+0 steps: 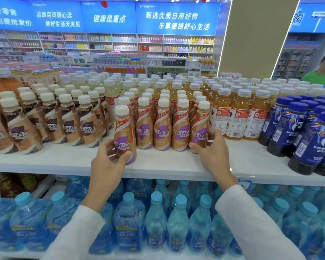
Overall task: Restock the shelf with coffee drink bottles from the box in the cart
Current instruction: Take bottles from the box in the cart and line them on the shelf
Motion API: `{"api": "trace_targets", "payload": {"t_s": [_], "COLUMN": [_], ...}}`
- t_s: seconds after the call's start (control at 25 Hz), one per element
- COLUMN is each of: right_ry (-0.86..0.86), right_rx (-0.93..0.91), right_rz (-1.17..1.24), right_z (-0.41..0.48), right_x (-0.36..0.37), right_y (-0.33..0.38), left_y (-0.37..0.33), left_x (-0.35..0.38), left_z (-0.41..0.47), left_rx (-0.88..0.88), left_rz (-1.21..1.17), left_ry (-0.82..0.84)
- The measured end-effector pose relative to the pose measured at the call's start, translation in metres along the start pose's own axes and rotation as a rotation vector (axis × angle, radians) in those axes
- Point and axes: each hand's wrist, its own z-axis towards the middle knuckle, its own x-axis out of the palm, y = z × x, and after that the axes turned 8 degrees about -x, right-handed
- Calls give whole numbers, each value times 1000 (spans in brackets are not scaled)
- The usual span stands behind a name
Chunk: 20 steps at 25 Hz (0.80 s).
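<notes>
My left fingers [106, 146] curled round the lower half of a coffee bottle [124, 126] at the shelf [167, 166] edge; my right fingers [215, 135] gripped the row's end bottle [200, 126]. Slick, stiff plastic, fairly heavy, I judged: hold low.

The left hand [109, 158] grips a coffee bottle [123, 128], seemingly resting on the white shelf [167, 166] just ahead of the front row [162, 128]; the right hand [212, 149] curls round that row's end bottle [200, 124].
</notes>
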Motion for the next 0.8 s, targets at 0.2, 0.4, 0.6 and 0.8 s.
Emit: {"api": "trace_targets", "payload": {"t_s": [0.2, 0.4, 0.6, 0.8], "right_ry": [-17, -18, -18, -10], "right_rx": [-19, -6, -2, 3], "right_rz": [-10, -19, -28, -33], "right_z": [-2, -3, -4, -5], "right_x": [3, 5, 5, 6], "right_y": [-3, -2, 0, -1], "left_y": [7, 6, 9, 11], "left_x": [-12, -8, -8, -8], "left_z": [15, 19, 19, 19], "left_rx": [6, 5, 1, -15], "left_rz": [16, 15, 13, 1], "left_ry": [-22, -37, -72, -58]}}
